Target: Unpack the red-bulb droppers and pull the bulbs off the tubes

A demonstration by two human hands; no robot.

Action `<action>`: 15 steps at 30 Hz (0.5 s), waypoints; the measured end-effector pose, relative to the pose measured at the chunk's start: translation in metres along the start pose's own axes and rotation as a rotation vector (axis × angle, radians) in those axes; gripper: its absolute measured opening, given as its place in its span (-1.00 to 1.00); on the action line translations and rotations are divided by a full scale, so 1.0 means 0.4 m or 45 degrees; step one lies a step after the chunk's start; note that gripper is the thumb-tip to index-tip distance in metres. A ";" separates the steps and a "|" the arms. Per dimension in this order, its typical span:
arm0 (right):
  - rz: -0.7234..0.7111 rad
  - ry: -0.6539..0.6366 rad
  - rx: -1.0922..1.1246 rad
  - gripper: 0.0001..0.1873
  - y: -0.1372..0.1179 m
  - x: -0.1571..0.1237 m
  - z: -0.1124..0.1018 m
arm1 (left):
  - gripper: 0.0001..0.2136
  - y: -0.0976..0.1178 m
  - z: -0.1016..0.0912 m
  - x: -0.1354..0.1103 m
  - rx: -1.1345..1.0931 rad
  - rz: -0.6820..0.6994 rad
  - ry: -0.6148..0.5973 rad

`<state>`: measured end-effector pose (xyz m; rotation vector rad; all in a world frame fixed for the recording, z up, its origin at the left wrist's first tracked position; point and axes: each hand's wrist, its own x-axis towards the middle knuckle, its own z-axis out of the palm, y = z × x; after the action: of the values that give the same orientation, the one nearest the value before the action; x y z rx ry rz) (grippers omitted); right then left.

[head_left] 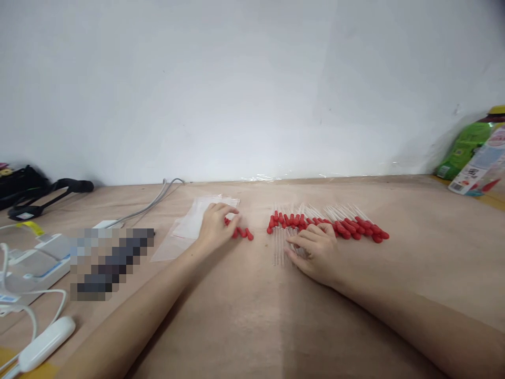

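Note:
My left hand [215,225] is over a small group of loose red rubber bulbs [244,233], its fingers curved and apart, partly covering them. Clear glass dropper tubes [279,247] lie side by side in the middle of the table. My right hand [317,250] rests at their right side, with thumb and fingers apart over the tubes; whether it pinches one is hard to see. Behind and to the right of this hand, several droppers with red bulbs [351,227] lie in a row, their glass ends pointing toward the wall.
Clear plastic zip bags [185,227] lie beneath and left of my left hand. Farther left are a blurred-out dark object [114,263], a white power strip [51,258] with cables and a black item [51,197]. Green and white packages [469,150] stand at the far right by the wall.

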<state>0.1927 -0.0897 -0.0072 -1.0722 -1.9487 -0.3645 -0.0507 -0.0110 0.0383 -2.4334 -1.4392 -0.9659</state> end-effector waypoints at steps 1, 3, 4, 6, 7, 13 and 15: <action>-0.006 -0.038 0.016 -0.86 -0.001 -0.001 -0.003 | -0.84 0.023 0.004 -0.002 -0.005 0.070 -0.033; -0.023 -0.101 0.030 -0.79 -0.003 -0.002 -0.008 | -0.84 0.069 0.017 -0.005 -0.007 0.144 -0.081; -0.030 -0.121 0.029 -0.75 -0.004 -0.002 -0.010 | -0.82 0.089 0.025 -0.004 -0.004 0.162 -0.103; -0.043 -0.151 0.018 -0.70 -0.006 -0.001 -0.014 | -0.76 0.120 0.043 0.002 0.006 0.178 -0.136; -0.047 -0.170 0.011 -0.68 -0.006 -0.001 -0.015 | -0.74 0.130 0.053 0.006 0.014 0.177 -0.149; -0.024 -0.232 -0.006 -0.67 -0.006 -0.001 -0.016 | -0.71 0.139 0.106 0.029 0.039 0.163 -0.200; -0.024 -0.219 -0.006 -0.68 -0.005 -0.001 -0.015 | -0.75 0.137 0.116 0.030 0.029 0.172 -0.203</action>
<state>0.1945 -0.0948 -0.0035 -1.1200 -2.1119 -0.2951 0.0194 -0.0110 0.0193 -2.6030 -1.3023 -0.7387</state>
